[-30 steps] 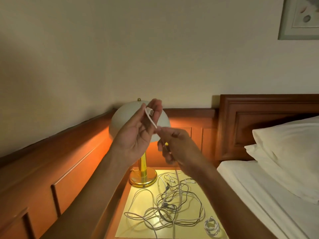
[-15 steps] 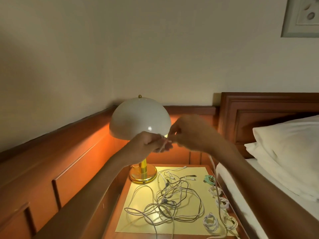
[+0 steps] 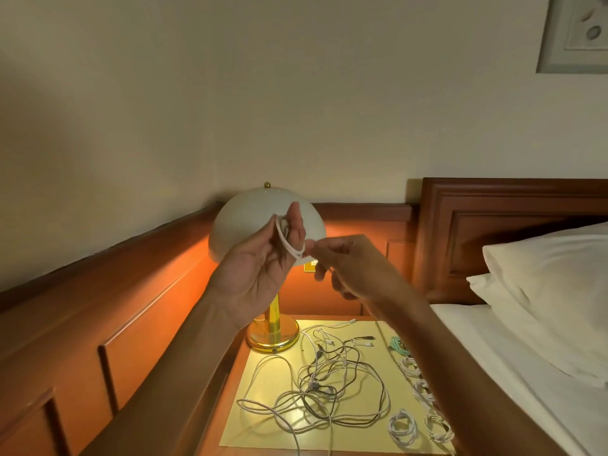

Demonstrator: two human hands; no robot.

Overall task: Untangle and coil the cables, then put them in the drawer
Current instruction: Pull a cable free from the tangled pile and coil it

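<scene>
Standing at the bedside, the wooden nightstand with a yellow top [image 3: 263, 422] carries a tangled pile of white and black cables [image 3: 322, 390], with small finished white coils [image 3: 403, 426] along its right edge. Above, before the cream dome lamp [image 3: 250, 218], the left hand [image 3: 260, 268] pinches a thin white cable loop [image 3: 288, 240]; the right hand [image 3: 348, 261] pinches its lower end, fingers curled.

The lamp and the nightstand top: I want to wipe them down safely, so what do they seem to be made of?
The lamp has a smooth white dome shade, glass or glossy plastic by its soft sheen; which one is unclear. Its stem and round base look like polished brass-coloured metal, with bright mirror-like glints. The nightstand top is a flat pale panel set in a reddish varnished wood frame; the panel's material is unclear.
</scene>
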